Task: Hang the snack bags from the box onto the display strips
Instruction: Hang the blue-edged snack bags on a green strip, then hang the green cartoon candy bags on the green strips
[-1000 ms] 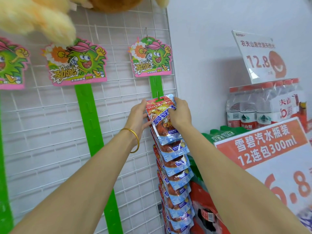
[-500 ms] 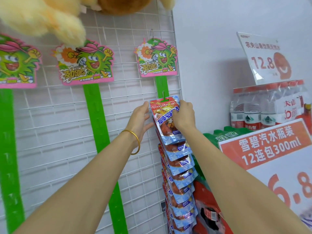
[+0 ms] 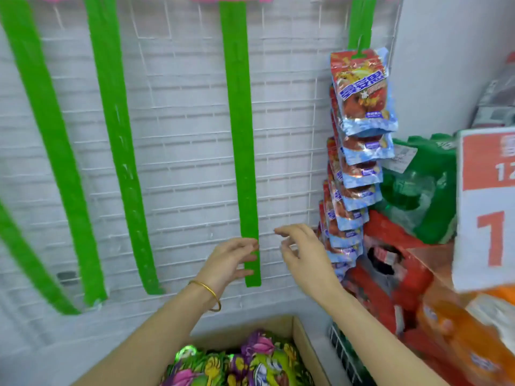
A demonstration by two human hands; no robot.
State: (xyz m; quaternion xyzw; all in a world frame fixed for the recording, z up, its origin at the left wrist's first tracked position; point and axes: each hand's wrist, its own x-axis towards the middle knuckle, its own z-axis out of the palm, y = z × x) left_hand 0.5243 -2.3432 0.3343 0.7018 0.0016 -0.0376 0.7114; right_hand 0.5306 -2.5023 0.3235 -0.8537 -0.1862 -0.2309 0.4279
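One white wire grid panel carries several bare green plastic display strips, awaiting stock. At two o'clock, another strip holds a full column of red-and-blue foil snack bags. At six o'clock, an open brown cardboard box holds purple-and-green snack bags. Both hands are empty, fingers loosely spread. The left hand is at the nearest bare strip's lower end, probably to steady it, and the right hand is just beside.

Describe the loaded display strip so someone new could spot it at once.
Start at the white wire grid, where green strips hang side by side. Go to the rightmost strip, next to the plain wall. It alone carries a column of red-and-blue snack bags; the others are bare.
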